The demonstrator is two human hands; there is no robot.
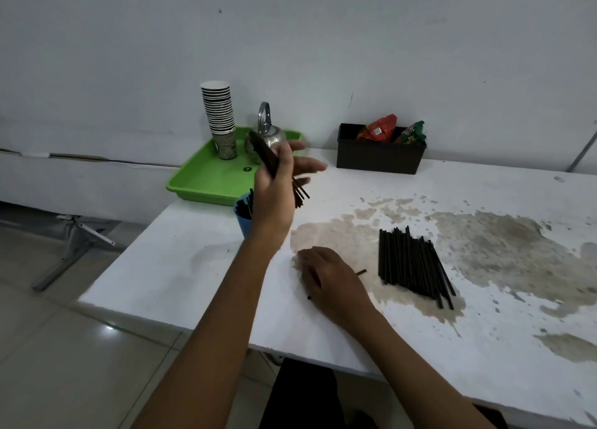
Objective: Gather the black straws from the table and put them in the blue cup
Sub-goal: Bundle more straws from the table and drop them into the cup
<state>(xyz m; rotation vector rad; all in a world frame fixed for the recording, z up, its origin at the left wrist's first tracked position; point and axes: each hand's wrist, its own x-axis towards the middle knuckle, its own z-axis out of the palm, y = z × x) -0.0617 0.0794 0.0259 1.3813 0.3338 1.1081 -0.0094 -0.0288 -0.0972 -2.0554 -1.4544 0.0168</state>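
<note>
Head view: our left hand (277,183) grips a slanting bundle of straws (268,157) above the blue cup (243,223) near the table's (181,267) left edge; our right hand (329,280) pinches a straw (361,272) lying flat; the pile (413,267) points away from us.

Near the frame's centre, the left hand (277,183) is smeared by motion, so its fingertips cannot be made out, and it covers the middle of the black straws (262,150) it holds. Its wrist hides most of the blue cup (243,223). Lower down, the right hand (326,280) lies over straws of which only two short ends show. The print on the snack packets (379,128) at upper right is too small to read. The tabletop (484,348) runs off the right edge.
</note>
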